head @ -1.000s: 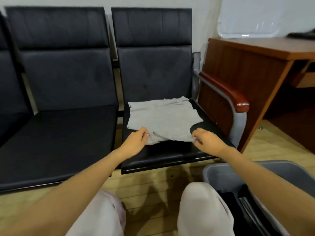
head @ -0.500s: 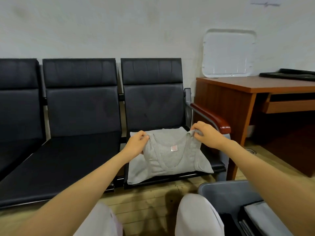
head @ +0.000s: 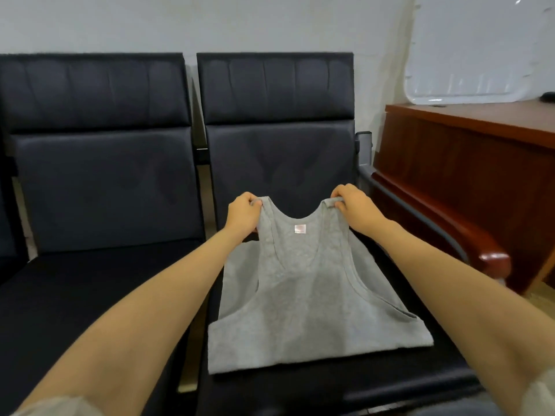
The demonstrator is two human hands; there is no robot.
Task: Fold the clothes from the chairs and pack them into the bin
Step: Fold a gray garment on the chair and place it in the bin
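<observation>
A grey tank top (head: 303, 298) with a small pink neck label hangs by its two shoulder straps over the seat of the right black chair (head: 279, 151). My left hand (head: 243, 216) pinches the left strap and my right hand (head: 354, 207) pinches the right strap, both raised in front of the chair back. The top's hem rests spread on the seat. The bin is out of view.
A second black chair (head: 99, 163) stands to the left, its seat bare. The right chair has a grey armrest with a red-brown wooden cap (head: 492, 261). Beyond it stands a wooden desk (head: 468, 163) with a white tray (head: 468, 55) leaning on the wall.
My hands took the tank top by its straps from the seat and lifted it upright; the garment now hangs unfolded. The view has moved closer, and the bin has left the frame.
</observation>
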